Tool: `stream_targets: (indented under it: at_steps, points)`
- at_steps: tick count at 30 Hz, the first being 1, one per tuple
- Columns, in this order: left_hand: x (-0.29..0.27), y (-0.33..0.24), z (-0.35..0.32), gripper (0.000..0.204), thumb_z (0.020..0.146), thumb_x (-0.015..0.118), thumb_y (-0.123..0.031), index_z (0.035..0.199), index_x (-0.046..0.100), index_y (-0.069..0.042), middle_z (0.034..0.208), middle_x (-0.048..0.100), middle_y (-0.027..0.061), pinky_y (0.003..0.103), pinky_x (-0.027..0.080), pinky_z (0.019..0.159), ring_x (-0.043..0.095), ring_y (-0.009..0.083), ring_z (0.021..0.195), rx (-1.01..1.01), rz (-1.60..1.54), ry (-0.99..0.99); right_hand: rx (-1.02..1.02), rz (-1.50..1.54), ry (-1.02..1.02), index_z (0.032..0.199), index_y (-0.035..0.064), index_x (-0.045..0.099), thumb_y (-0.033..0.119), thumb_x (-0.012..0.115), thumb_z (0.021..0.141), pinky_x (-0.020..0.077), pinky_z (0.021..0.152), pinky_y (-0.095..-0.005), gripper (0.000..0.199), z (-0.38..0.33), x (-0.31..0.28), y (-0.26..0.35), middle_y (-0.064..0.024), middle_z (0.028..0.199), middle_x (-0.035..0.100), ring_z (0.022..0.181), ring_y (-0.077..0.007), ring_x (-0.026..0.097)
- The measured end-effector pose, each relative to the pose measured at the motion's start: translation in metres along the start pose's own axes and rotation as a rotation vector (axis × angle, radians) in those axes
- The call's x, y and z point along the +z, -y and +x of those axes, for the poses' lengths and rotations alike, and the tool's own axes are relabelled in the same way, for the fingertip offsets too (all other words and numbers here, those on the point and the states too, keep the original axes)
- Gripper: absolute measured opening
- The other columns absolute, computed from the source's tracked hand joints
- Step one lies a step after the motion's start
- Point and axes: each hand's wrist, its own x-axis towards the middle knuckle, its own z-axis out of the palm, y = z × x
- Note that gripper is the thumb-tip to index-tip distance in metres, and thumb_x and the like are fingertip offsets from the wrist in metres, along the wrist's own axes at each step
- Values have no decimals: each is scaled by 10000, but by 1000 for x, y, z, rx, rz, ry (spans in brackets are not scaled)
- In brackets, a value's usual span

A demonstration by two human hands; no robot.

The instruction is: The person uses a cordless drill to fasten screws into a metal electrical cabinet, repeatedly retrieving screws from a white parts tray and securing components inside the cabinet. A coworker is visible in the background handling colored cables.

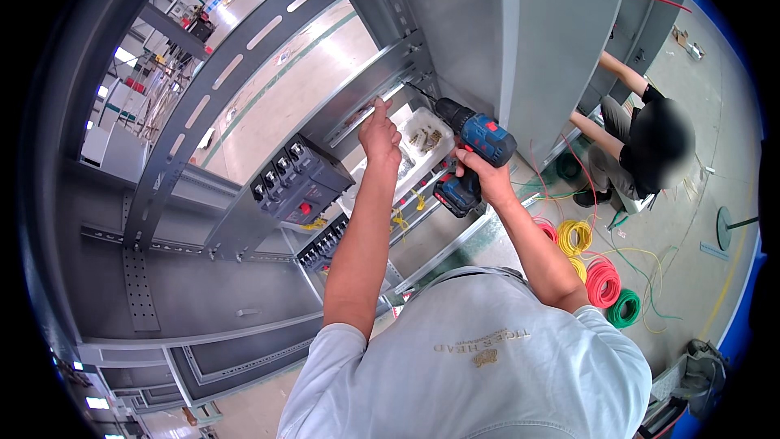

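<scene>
My right hand is wrapped round the grip of a blue and black cordless drill. The drill's long thin bit points up and left, its tip close to a grey metal crossbar of the cabinet frame. Just left of that bit, my left hand is raised at the slotted bar. Its fingers are curled and pinched together at the bar's edge; whatever they hold is too small to make out. Behind the drill sits a clear plastic tub with brass-coloured small fasteners inside.
A dark grey circuit breaker is mounted left of my left forearm, with smaller breakers below. On the floor at right lie red, yellow and green wire coils. Another person crouches there, arms reaching into the cabinet.
</scene>
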Motion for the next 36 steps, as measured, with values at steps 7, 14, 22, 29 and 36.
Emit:
stream_targets:
  at_steps: [7,14,22,29,36]
  points:
    - [-1,1,1,407,1005,660,-353,1153,649,25,574,223,-89,239,170,432,203,40,460,5,17,11,8,6,-10,1120,-5,651,73,713,891,521,643,-274,250,2,2,0,-32,884,662,660,-104,604]
    - [1,1,-1,416,1005,659,-355,1159,643,30,573,224,-89,238,170,432,202,39,458,8,14,-2,7,-65,-14,1088,8,652,66,724,883,538,663,-281,224,3,0,-2,-22,869,655,681,-102,618]
    - [2,1,-3,435,1010,652,-356,1174,634,46,585,217,-90,237,164,442,194,37,468,18,3,12,-18,-170,12,1017,10,634,47,720,867,548,668,-296,177,9,-8,7,-32,881,650,704,-132,638]
    - [1,3,-1,424,1009,654,-352,1169,638,40,588,220,-88,240,167,443,201,38,472,24,0,6,-14,-146,30,960,27,608,33,695,857,535,645,-292,135,10,-5,7,-20,860,621,677,-113,621]
    - [2,4,0,390,1008,657,-343,1137,648,24,582,227,-92,237,170,439,205,38,468,25,1,-2,-28,-180,29,960,26,606,43,701,853,534,628,-288,144,9,-2,10,-18,861,622,657,-107,617]
